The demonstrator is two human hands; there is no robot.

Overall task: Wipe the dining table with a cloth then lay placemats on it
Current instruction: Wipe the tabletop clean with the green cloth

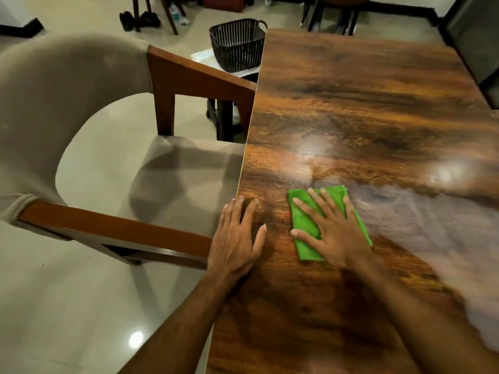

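Head view looks down along the left edge of a dark, glossy wood-grain dining table, with pale tiled floor on the left. Farthest left stands a beige upholstered armchair with a curved back and brown wooden armrests; its seat faces the table and reaches the table's left edge. At the far side, past the armchair, a pair of dark shoes lies on the floor beside some furniture legs. A dark woven basket with a handle stands on a small white surface just beside the table's far left corner. On the near part of the table the left hand lies flat, palm down, fingers straight and close together, thumb held out to the right. It rests on the bare wood right at the table's left edge and grips nothing. Just to its right, not touching it, the green cloth lies folded into a rectangle, flat on the table. The right hand presses down on it with the palm, fingers spread wide and straight, covering much of the cloth so that green shows between the fingers and at the near left corner. Right of the cloth the tabletop bears a pale, blurred smear, and farther off two bright light reflections. A dark panel stands at the far right corner.
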